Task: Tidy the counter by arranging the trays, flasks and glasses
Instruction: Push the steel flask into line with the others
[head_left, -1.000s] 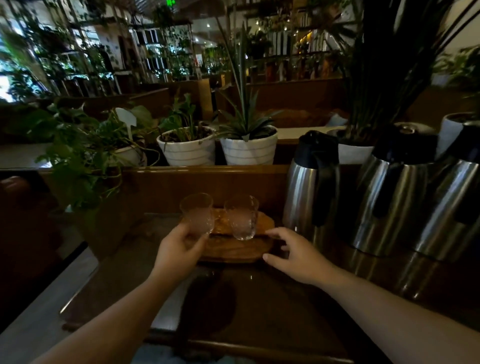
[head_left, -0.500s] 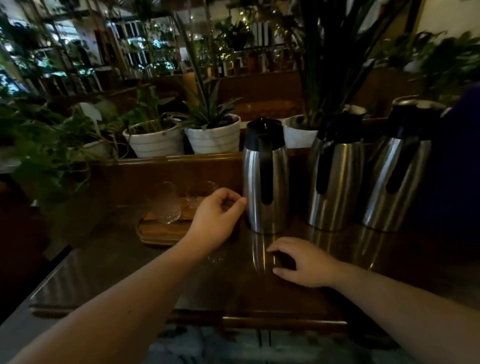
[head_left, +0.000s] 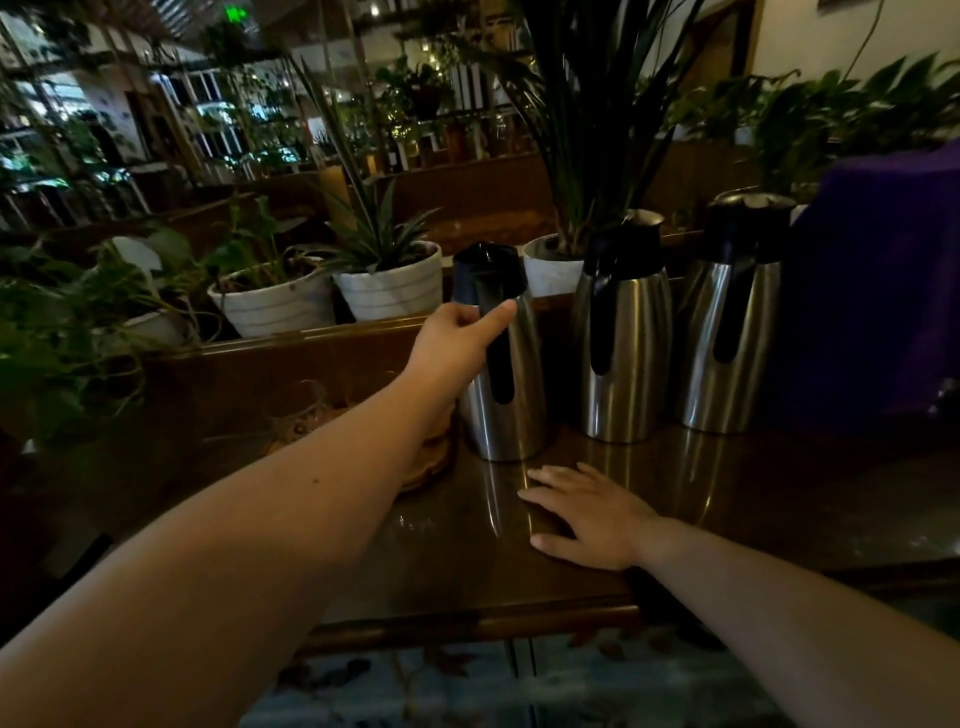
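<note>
Three steel flasks with black lids and handles stand in a row on the dark wooden counter (head_left: 753, 499). My left hand (head_left: 460, 340) wraps around the upper body of the leftmost flask (head_left: 511, 410), thumb across its front just below the lid. The middle flask (head_left: 623, 332) and the right flask (head_left: 730, 322) stand untouched. My right hand (head_left: 587, 512) lies flat on the counter in front of the leftmost flask, fingers spread. A clear glass (head_left: 296, 410) stands on the wooden tray (head_left: 431, 457) left of the flasks, mostly hidden by my left forearm.
White ribbed plant pots (head_left: 395, 288) line a wooden ledge behind the counter, with leafy plants at the left. A dark purple shape (head_left: 878, 291) fills the right side beside the flasks. The counter's front edge (head_left: 467, 626) runs below my arms.
My left hand left the glass on the tray, moved right and rose onto the leftmost flask. My right hand slid off the tray's edge to lie flat on the counter. The view shifted right.
</note>
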